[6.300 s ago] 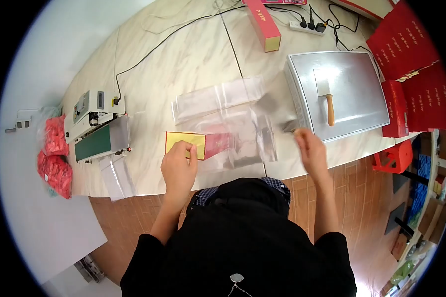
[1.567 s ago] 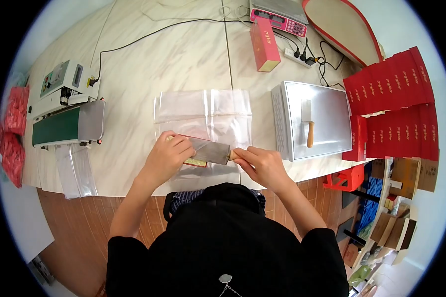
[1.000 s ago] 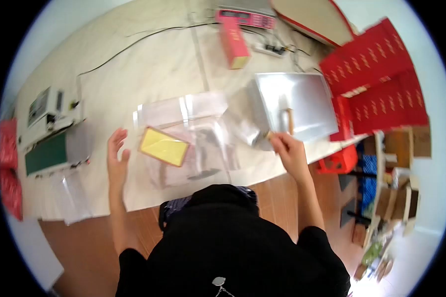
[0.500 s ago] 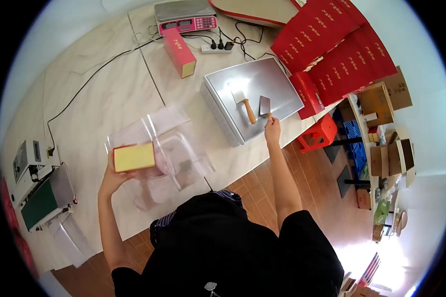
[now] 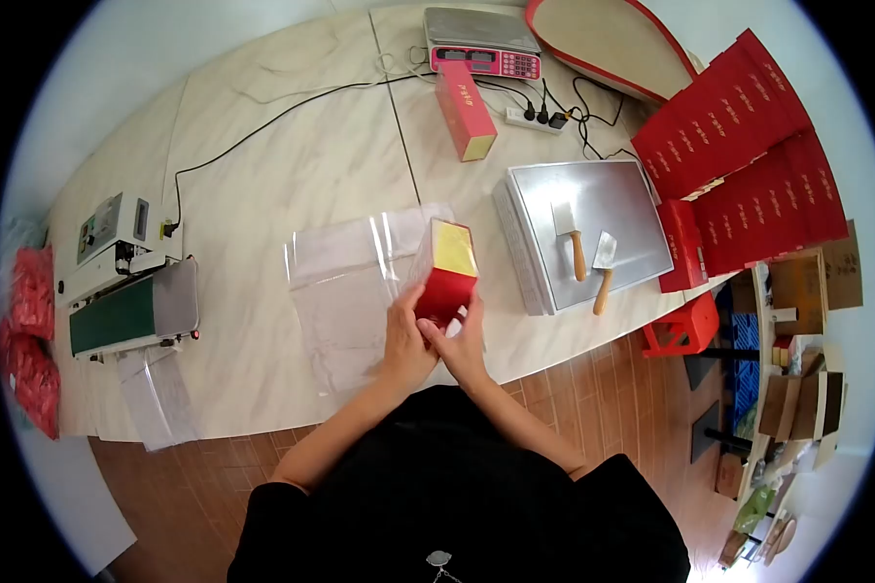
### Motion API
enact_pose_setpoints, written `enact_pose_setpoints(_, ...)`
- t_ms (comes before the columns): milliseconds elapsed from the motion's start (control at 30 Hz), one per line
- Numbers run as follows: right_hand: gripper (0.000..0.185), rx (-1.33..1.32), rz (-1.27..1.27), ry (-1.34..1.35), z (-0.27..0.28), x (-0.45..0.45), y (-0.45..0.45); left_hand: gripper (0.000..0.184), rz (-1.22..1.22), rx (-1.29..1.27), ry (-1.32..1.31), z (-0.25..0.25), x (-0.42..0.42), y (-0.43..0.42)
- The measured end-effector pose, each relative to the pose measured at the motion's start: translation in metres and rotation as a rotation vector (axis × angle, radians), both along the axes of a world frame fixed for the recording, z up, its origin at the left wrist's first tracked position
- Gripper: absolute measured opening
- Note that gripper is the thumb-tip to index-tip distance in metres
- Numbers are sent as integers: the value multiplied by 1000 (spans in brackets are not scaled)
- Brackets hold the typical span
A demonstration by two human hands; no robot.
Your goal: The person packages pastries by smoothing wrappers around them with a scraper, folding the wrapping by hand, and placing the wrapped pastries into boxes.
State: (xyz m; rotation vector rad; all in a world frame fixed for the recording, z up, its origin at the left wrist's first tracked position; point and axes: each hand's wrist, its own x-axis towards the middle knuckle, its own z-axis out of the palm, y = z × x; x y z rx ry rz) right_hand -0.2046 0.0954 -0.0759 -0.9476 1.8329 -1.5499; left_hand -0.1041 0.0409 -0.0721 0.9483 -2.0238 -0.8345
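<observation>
A red box with a yellow end [image 5: 449, 277] is held up over the table's front part, in front of my body. My left hand [image 5: 408, 335] wraps round its lower left side. On its lower right side is my right hand [image 5: 460, 348], fingers closed on the same box. Clear plastic bags [image 5: 345, 291] lie flat on the table to the left of the box and partly under it. Two scrapers with wooden handles, one on the left [image 5: 574, 241] and one on the right [image 5: 605, 267], rest on the metal-topped case [image 5: 612, 199].
A sealing machine [image 5: 131, 272] stands at the left, with plastic bags [image 5: 157, 394] beside it. At the back are a pink scale [image 5: 484, 60], a red box [image 5: 467, 112] and a power strip [image 5: 535, 120]. Stacked red boxes [image 5: 739, 155] stand at the right above a red stool [image 5: 682, 328].
My right hand has let go of the scraper on the metal case and come to the red box. The box has moved right and turned in my left hand. The camera view has shifted.
</observation>
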Motion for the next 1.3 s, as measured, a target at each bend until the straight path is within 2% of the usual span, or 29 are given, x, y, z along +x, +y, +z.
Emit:
enact_pose_setpoints(67,92,18,-29,22,-6,-2,-2,63,-183,121,90,-12,7,3)
enact_pose_setpoints(100,89,31,-109,-43,-7,-3,-3,63,-169,122,95,-11,10,2)
enact_pose_setpoints(167,87,48,-170,-101,-8,-4,-4,53,-184,484,258,-8,16,0)
enact_pose_setpoints(200,85,78,-138,-68,-11,-5,-5,45,-93,535,264,-4,19,-7)
enact_pose_setpoints(233,84,104,-106,-33,-12,-6,-5,45,-79,524,276,-12,20,-15)
enact_pose_setpoints(300,83,149,-76,33,-6,3,-5,41,304,488,341,-32,24,-35)
enact_pose_setpoints(333,83,99,-51,-48,6,11,-7,51,189,632,453,-29,35,-45)
enact_pose_setpoints(367,82,50,-25,-129,12,16,-6,51,199,625,469,-25,41,-48)
enact_pose_setpoints(433,80,33,129,123,7,20,-3,59,60,696,525,-8,52,-44)
enact_pose_setpoints(533,83,-62,260,190,13,24,-12,59,200,639,556,18,77,-32)
enact_pose_setpoints(567,85,-123,377,215,16,24,-19,59,248,614,597,24,85,-27)
enact_pose_setpoints(600,87,-185,492,238,17,24,-26,59,251,613,593,27,89,-22)
enact_pose_setpoints(667,88,-208,550,244,7,32,-36,53,448,496,633,30,95,-12)
enact_pose_setpoints(700,89,-230,607,256,1,35,-40,53,445,496,627,30,98,-9)
enact_pose_setpoints(867,90,-159,659,297,-28,41,-47,53,531,520,557,10,108,-5)
enact_pose_setpoints(933,91,-56,654,459,-19,39,-49,53,542,536,577,9,111,-9)
enact_pose_setpoints(967,91,-50,646,455,-14,33,-48,52,560,552,597,8,113,-10)
enact_pose_setpoints(1033,90,10,687,652,3,5,-48,50,580,513,573,15,116,-18)
enact_pose_setpoints(1067,87,34,634,702,1,-15,-49,48,608,468,555,21,116,-22)
enact_pose_setpoints(1100,76,4,500,731,16,-40,-48,48,602,475,549,31,116,-25)
enact_pose_setpoints(1133,64,14,271,772,-3,-69,-46,46,578,375,452,45,117,-28)
enact_pose_setpoints(1167,59,80,128,794,-3,-100,-40,44,552,276,355,58,117,-31)
enact_pose_setpoints(1200,51,93,-63,1058,-6,-133,-34,33,522,175,347,68,114,-33)
enact_pose_setpoints(1233,44,281,-158,926,11,-159,-29,33,512,184,341,77,116,-32)
enact_pose_setpoints(1300,35,461,-331,1145,17,-200,-11,22,319,251,166,92,119,-34)
